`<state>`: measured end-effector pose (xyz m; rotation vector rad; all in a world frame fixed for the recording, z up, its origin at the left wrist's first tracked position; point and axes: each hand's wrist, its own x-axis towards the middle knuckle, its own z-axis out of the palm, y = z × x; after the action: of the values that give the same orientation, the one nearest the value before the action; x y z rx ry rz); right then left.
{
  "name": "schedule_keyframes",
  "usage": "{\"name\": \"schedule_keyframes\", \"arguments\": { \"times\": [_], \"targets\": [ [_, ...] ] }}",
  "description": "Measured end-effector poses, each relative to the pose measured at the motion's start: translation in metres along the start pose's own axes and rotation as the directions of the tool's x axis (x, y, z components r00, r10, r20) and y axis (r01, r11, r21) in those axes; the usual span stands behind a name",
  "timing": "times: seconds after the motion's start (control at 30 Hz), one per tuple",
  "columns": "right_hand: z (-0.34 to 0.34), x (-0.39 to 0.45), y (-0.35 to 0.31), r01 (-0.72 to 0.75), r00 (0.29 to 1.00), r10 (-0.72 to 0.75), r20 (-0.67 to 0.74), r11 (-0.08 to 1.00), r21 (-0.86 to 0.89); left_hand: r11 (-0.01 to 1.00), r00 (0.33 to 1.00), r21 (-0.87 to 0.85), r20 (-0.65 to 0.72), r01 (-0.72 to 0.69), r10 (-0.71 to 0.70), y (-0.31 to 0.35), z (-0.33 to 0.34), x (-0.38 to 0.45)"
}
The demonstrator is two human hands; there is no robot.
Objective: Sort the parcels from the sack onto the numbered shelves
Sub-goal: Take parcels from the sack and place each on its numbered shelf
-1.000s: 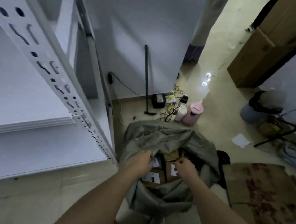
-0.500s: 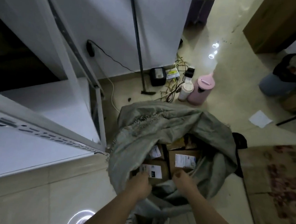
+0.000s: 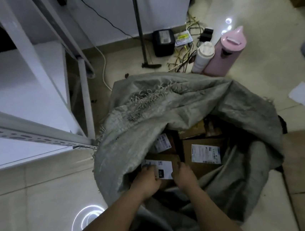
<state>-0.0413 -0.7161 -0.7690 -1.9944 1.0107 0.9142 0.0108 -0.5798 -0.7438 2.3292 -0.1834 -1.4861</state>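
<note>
Parcels in brown cardboard fill an open grey sack (image 3: 167, 105) on the tiled floor beside white shelves (image 3: 29, 88). Both hands reach inside: the left hand (image 3: 146, 181) and right hand (image 3: 185, 179) curl their fingers around the nearest labelled parcel (image 3: 161, 165).

Parcel stockrm: steel shelving (image 3: 34, 135), sack (image 3: 168, 102) w/ boxes.

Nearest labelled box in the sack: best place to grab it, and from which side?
Take the nearest box by its two opposite side edges, from above: it lies flat, label up, and the sack crowds its near side. The left hand and right hand already sit there.
</note>
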Motion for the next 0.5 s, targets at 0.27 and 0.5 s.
{"name": "schedule_keyframes", "arguments": {
  "times": [0.27, 0.5],
  "targets": [
    [0.023, 0.014, 0.014, -0.187, 0.980, 0.194, 0.041, 0.973, -0.139, 0.934, 0.981, -0.307, -0.008, 0.181, -0.192, -0.048, 0.016, 0.020],
    [0.008, 0.032, 0.016, -0.330, 0.940, 0.310, 0.145, 0.933, 0.146, 0.842, 0.977, -0.512, -0.027, 0.168, -0.211, -0.028, 0.001, 0.012]
  ]
}}
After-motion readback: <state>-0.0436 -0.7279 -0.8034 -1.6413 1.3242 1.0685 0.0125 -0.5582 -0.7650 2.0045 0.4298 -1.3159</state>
